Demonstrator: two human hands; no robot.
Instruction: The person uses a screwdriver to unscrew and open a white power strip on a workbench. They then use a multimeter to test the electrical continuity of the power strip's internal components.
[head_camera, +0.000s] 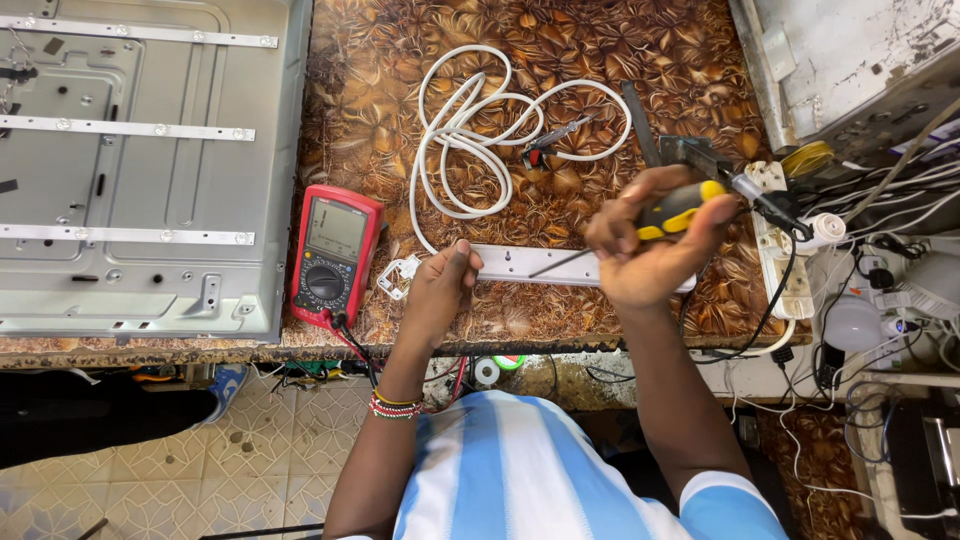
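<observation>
White power strip: long, narrow, flat plastic body lying crosswise near the front edge of the table, back side up as far as can be told, with small holes along its length. Its left end sits under the left hand; its right end is hidden behind the right hand. A white cable runs from the left end and lies coiled in loose loops further back on the table. Just beside the left end, a small white plastic piece. Table surface is glossy, brown and amber, printed with a leaf-like pattern, edge worn. Left hand: fingers curled, thumb up, pressing down on the strip's left end, wrist carrying a beaded bracelet in red, white and dark bands. Right hand: closed round the yellow-and-black handle of a screwdriver, held above the strip, thin metal shaft angled down-left with the tip at or just above the strip's middle; contact cannot be confirmed. Left of the strip, near it, a red multimeter with grey screen and round dial, red and black leads dropping over the table edge. Further left, a large grey sheet-metal panel, ribbed, with thin pale strips fixed across it. Among the cable loops, a small pair of red-handled pliers. Far right: tangled wires, a second white socket strip.
</observation>
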